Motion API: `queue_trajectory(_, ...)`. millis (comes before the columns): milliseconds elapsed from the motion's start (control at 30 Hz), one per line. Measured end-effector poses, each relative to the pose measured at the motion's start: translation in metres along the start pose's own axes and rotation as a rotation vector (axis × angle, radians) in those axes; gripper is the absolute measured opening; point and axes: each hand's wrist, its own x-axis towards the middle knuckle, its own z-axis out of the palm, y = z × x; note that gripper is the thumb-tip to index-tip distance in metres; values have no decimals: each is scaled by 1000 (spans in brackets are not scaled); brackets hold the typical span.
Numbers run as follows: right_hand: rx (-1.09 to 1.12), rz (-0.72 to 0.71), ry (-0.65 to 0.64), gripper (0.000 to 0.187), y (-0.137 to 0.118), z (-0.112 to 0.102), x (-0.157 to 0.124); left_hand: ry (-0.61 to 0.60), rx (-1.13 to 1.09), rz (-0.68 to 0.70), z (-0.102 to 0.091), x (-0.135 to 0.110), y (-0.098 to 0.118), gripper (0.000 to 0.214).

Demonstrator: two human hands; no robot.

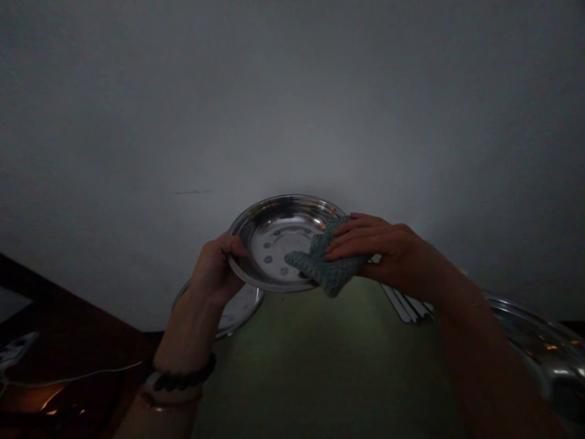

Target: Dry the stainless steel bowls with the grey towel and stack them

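A round, shiny metal plate (pixel 287 244) with a ring of dark spots on its base is held up above the table, tilted toward me. My left hand (pixel 214 268) grips its left rim, thumb over the inner edge. In my right hand (pixel 379 244) is a grey-green textured cloth (pixel 336 262), folded over the plate's right rim and pressed against it. The fingers lie on top of the cloth; the thumb is below. The cloth hides the plate's right edge.
Another metal plate (pixel 240 311) rests on the green tabletop (pixel 329 360) behind my left wrist. Several flat metal utensils (pixel 404 305) lie at right, near a large shiny metal basin (pixel 543 329). A pale wall (pixel 292 97) stands behind. A white cable (pixel 91 373) runs at lower left.
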Motion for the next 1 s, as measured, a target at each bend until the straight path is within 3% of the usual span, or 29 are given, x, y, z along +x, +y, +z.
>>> queue_trajectory(100,38,122,-39,22,7,-3,-6,10,-46,-71,3,5,-8,32)
queue_trajectory(267,159,302,-338,23,6,-6,-10,94,-56,-224,14,9,-25,13)
queue_trajectory(333,165,341,-430,29,5,-5,-9,101,-63,-235,19,9,-31,12)
queue_trajectory(400,141,387,-443,32,4,-4,-8,86,-85,-207,23,9,-38,12)
queue_trajectory(500,87,474,-304,34,7,0,-7,92,-91,-154,27,11,-53,15)
queue_trajectory(600,136,570,4,32,14,4,-6,134,-54,-51,28,10,-74,14)
queue_trajectory(700,548,688,393,24,23,14,-2,139,-30,93,29,5,-96,15)
queue_trajectory(767,813,737,549,26,28,23,3,160,-24,117,29,0,-108,15)
queue_trajectory(833,1015,770,587,31,31,33,9,185,-40,79,27,-5,-117,17)
queue_trajectory(933,1236,776,541,32,35,44,13,221,-84,10,18,-10,-126,20)
queue_trajectory(1000,1085,716,474,36,38,49,10,228,-103,-30,10,-13,-131,19)
